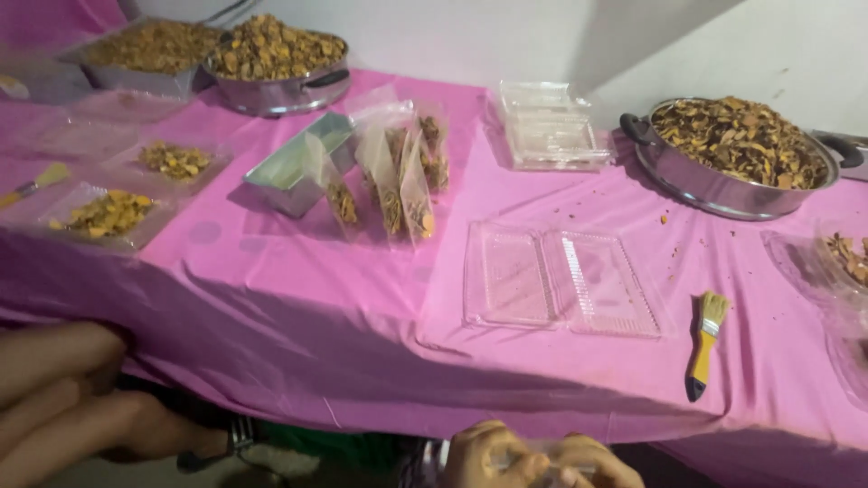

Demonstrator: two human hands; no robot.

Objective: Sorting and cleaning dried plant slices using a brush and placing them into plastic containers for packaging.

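My left hand (486, 457) and my right hand (592, 463) meet at the bottom edge of the view, below the table's front edge. Their fingers are closed together on a small clear plastic piece (542, 455) that is mostly hidden. Straight ahead on the pink tablecloth (298, 316) lies an open, empty clear plastic clamshell box (561, 282). A yellow-handled brush (706, 343) rests to its right.
Steel pans of dried brown-yellow pieces stand at back left (276, 63) and right (734, 154). Clear pouches with some pieces (398, 176) lean on a metal tray (298, 167). Stacked clamshells (550, 126) sit behind. Another person's arm (72, 398) is at lower left.
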